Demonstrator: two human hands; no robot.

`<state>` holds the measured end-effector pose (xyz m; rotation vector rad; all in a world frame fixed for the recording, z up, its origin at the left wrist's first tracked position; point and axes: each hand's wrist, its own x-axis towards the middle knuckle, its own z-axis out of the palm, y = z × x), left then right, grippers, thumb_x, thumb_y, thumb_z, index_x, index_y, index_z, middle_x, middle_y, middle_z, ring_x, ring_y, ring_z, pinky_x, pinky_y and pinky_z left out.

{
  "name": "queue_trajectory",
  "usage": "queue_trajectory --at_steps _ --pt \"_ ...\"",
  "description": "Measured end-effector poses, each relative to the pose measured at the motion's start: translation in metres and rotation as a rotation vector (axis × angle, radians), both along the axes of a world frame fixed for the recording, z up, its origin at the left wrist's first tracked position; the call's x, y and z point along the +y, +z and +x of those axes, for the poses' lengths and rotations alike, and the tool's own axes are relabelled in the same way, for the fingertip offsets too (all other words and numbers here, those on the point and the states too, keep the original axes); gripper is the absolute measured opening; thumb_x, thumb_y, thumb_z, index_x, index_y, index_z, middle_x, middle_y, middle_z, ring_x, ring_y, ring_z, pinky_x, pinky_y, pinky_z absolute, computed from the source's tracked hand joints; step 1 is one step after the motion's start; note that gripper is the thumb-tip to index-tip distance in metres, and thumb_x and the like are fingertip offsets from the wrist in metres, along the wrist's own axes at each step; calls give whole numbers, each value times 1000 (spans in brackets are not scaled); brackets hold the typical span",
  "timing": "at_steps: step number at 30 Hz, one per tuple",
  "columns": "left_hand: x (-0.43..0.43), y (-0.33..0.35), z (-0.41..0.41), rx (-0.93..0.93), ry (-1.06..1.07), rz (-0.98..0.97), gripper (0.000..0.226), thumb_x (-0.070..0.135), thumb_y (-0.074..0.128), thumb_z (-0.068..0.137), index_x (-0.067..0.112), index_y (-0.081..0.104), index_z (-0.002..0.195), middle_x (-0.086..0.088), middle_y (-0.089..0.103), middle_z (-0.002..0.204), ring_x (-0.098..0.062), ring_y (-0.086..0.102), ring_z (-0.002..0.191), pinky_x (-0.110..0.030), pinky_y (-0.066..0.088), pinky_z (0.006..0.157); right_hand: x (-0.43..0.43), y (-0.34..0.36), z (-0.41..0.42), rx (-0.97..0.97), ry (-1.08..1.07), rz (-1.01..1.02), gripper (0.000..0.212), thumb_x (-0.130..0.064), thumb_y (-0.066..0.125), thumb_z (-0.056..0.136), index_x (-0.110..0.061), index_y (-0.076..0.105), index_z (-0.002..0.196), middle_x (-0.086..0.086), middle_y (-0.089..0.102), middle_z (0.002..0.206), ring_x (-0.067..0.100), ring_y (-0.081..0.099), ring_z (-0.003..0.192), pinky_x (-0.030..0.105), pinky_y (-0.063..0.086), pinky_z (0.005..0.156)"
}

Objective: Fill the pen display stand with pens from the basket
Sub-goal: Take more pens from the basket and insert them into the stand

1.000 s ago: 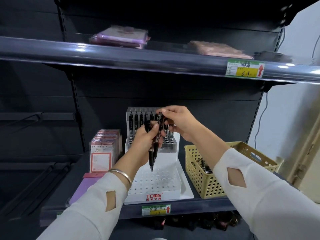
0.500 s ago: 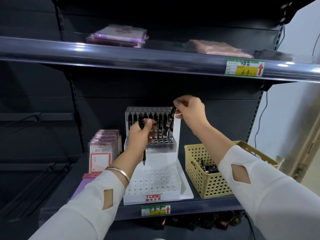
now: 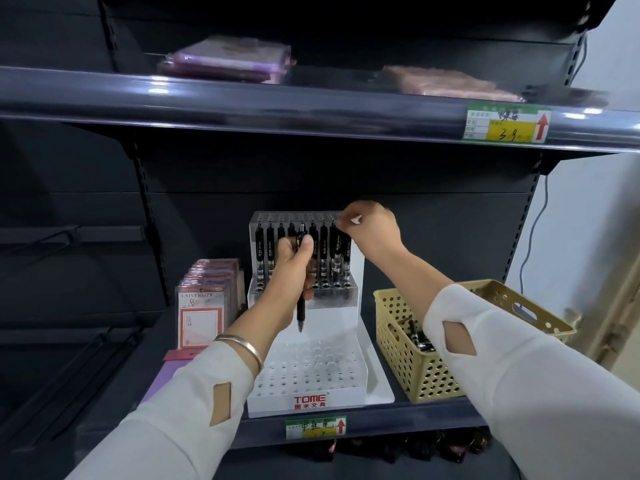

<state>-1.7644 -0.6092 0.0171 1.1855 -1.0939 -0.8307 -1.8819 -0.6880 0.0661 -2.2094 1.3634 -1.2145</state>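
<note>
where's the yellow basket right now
The basket sits on the lower shelf at right in the head view, just right of the white pen stand, partly behind the right sleeve.

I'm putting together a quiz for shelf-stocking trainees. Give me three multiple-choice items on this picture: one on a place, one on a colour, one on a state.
1. Where does the basket stand relative to the pen display stand?
A) to its left
B) to its right
C) on the shelf above

2. What colour is the pen in the left hand?
A) black
B) red
C) green

3. How is the stand's front tier?
A) packed with pens
B) its visible holes are empty
C) covered by a lid

Answers:
1 B: the basket sits on the same shelf, at the stand's right side.
2 A: the barrel below the gripping fingers is black.
3 B: no pen stands in any hole that shows there; the pens fill only the back row.
</note>
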Motion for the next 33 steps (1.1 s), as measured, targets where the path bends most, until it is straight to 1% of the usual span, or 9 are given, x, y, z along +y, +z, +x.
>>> queue_trajectory --at_steps 2,5,12,18,22,25,27,29,33 --pt "-3 -1 1 8 10 -19 18 33 33 101 22 36 87 -1 35 76 -11 35 55 -23 33 47 -3 -2 3 102 -45 -14 17 -27 59 88 -18 70 97 7 56 118 32 45 117 40 43 93" --pt "-9 -6 3 -7 18 -40 16 27 32 101 19 39 90 -1 35 75 -12 37 56 -25 34 48 -6 -4 3 207 -84 -3 18 -33 60 89 -22 70 98 4 46 128 33 35 126 42 33 101" --pt "-19 -11 3 43 59 -60 19 22 34 101 16 49 91 -1 40 70 -13 40 57 -25 36 49 -11 -11 3 187 -52 25 18 -34 59 90 -22 68 100 0 43 130 30 34 124 43 30 99" --pt "-17 -10 -1 -4 69 -68 21 17 39 100 14 52 84 -3 42 66 -13 45 55 -26 40 47 -8 -13 1 137 -54 14 19 -34 59 89 -24 66 103 2 45 129 31 35 124 41 31 99" --pt "-12 -7 -5 28 79 -111 11 14 41 99 14 50 95 -6 46 68 -12 45 52 -24 39 45 4 -8 0 -13 -22 -137 20 -25 55 92 -13 67 103 7 58 113 26 51 104 29 39 86" --pt "-9 -6 -11 40 95 -152 9 12 45 97 16 49 91 -5 47 72 -12 45 51 -22 38 44 18 0 -1 -116 207 88 21 -26 55 94 -11 67 103 5 66 90 14 58 73 23 45 65" --pt "-7 -5 -14 11 107 -171 6 12 48 96 14 51 90 -4 50 74 -12 46 53 -21 39 46 24 0 0 -120 257 196 18 -23 57 93 -11 67 101 -1 62 75 8 55 61 17 44 56" --pt "-4 -4 -16 2 94 -179 6 13 49 95 14 53 91 -4 54 75 -11 48 56 -21 41 49 25 -1 -2 -217 272 262 16 -18 58 93 -7 66 101 0 61 71 10 55 61 19 42 52" --pt "4 0 -18 47 11 -105 17 13 42 98 14 57 91 -4 59 73 -12 52 58 -24 43 50 24 6 -10 -406 272 357 13 -15 52 95 -12 65 98 6 62 79 21 52 69 23 42 50"
